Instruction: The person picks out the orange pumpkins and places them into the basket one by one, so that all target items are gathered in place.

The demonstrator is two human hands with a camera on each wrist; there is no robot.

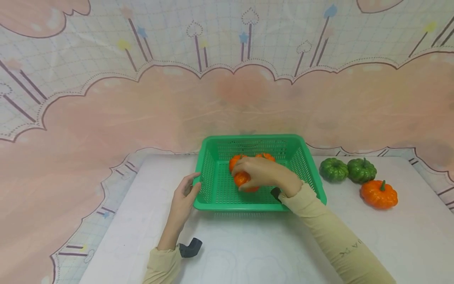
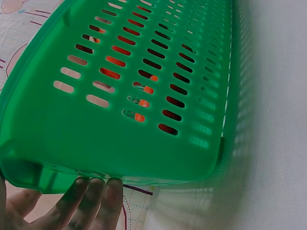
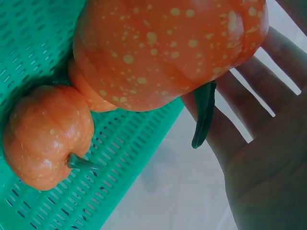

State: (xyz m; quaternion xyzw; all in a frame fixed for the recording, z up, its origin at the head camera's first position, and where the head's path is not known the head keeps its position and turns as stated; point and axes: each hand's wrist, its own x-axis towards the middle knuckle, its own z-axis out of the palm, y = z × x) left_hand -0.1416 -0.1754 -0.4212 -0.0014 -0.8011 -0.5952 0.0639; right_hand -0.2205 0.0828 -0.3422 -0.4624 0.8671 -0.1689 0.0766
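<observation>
A green plastic basket (image 1: 244, 207) with slotted walls stands on the white table. My left hand (image 1: 181, 203) grips its left rim, thumb on the near side; in the left wrist view, the fingertips touch the basket near its corner. Inside the basket, my right hand (image 1: 266, 172) holds a small orange pumpkin (image 1: 242, 178) from above, its green stem showing in the right wrist view. Two more orange pumpkins, one at the left (image 1: 235, 161) and one at the right (image 1: 267, 156), lie behind it in the basket, partly hidden by the hand.
Right of the basket sit two dark green pumpkins, one nearer (image 1: 333, 170) and one farther right (image 1: 361, 170), with an orange pumpkin (image 1: 379, 194) in front of them. A patterned cloth (image 1: 170, 110) hangs behind the table. Black wrist mounts (image 1: 190, 248) stick out at both sleeves.
</observation>
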